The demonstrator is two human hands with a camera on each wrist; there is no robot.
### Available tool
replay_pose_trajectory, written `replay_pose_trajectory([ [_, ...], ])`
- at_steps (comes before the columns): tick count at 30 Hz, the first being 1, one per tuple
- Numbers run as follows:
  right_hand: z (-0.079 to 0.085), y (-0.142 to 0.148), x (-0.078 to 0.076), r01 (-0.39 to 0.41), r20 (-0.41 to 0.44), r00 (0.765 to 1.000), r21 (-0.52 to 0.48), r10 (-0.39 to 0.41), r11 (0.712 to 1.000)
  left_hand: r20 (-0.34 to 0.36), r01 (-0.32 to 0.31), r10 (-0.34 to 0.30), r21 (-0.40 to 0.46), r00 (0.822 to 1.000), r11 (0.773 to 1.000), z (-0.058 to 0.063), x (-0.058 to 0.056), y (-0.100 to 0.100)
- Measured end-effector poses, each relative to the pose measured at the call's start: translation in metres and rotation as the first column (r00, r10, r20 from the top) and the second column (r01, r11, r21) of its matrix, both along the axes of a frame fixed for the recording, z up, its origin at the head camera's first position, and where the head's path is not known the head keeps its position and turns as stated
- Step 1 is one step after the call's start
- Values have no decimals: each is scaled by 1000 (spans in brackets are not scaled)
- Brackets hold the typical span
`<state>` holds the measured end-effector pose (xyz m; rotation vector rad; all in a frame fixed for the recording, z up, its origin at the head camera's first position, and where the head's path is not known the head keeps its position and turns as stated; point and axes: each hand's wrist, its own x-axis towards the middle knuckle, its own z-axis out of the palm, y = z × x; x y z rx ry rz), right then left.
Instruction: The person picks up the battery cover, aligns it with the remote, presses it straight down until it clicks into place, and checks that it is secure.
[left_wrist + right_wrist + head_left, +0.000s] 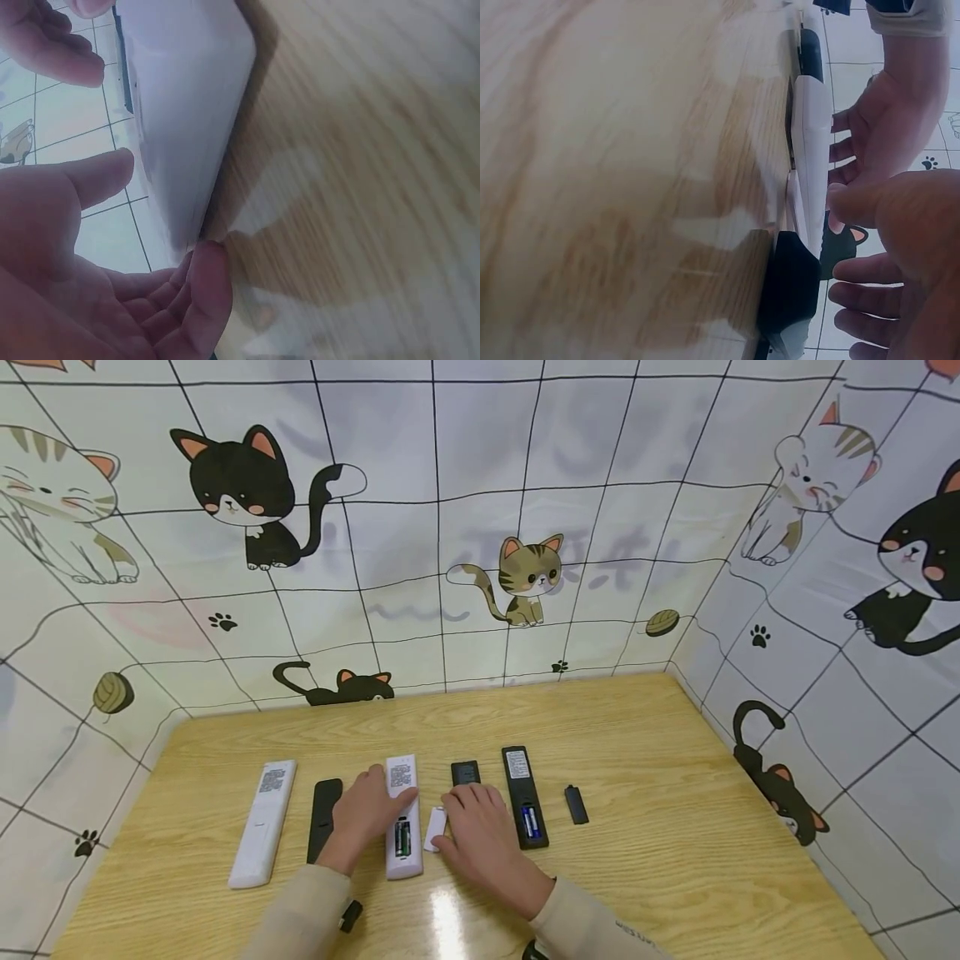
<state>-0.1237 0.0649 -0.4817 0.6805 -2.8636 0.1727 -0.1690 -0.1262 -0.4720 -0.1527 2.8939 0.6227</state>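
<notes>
A white remote control (402, 860) lies back up on the table, its battery compartment uncovered and batteries (402, 838) showing. My left hand (365, 814) straddles its upper part. In the left wrist view, the curled fingertips (210, 259) meet the remote's edge while the thumb stands a little off its surface. Just right of that remote lies a small white battery cover (434, 828). Over it comes my right hand (487, 843), thumb at the cover's edge and fingers loosely extended across a small black remote (465, 772), whose lower part is hidden.
Left of my hands lie another white remote (262, 822) and a black remote (324, 814). To the right are a long black remote (525, 793) with blue batteries exposed and a black battery cover (576, 805). A small black piece (350, 916) sits by my left sleeve.
</notes>
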Motion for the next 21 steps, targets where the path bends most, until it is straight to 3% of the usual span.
replay_pose_trajectory([
  [8,-1,-2,-2,4,17,1000,64,-5,998,20,-45,45,4,999,999,-1,-5,6],
  [21,-3,-4,-6,-2,0,1000,64,2,998,17,-91,90,35,996,995,-3,-9,11],
])
